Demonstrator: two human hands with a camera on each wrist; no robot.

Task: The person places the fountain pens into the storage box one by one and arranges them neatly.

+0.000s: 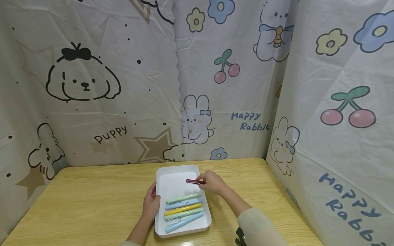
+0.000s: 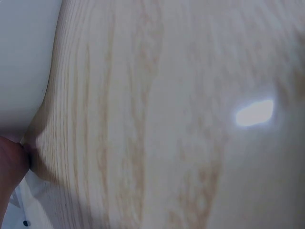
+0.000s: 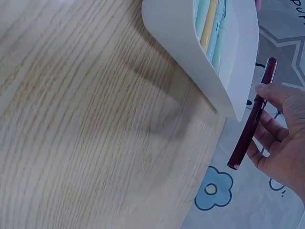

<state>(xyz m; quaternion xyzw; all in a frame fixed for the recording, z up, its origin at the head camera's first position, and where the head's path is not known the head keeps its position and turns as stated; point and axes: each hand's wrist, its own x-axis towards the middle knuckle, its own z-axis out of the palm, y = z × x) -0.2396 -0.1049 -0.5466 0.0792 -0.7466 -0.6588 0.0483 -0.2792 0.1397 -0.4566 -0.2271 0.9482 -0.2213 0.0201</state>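
Note:
My right hand (image 1: 212, 182) pinches a dark red pen (image 3: 252, 114) between thumb and fingers, holding it over the far right part of a white tray (image 1: 172, 174). In the right wrist view the pen is seen whole, with its cap on. On the tray's left side, my left hand (image 1: 150, 205) grips the wall with the thumb at the rim; part of its fingers is hidden. Several pens lie side by side in the near half of the tray: a yellow pen (image 1: 183, 209) between light green and light blue ones, with a blue pen (image 1: 184, 222) nearest me.
The tray stands on a wooden table (image 1: 101, 201). Behind and to the right hang printed cloths (image 1: 147, 85) with puppies, rabbits and cherries, reaching the table's edges. In the left wrist view mostly table surface shows, with a bright reflection.

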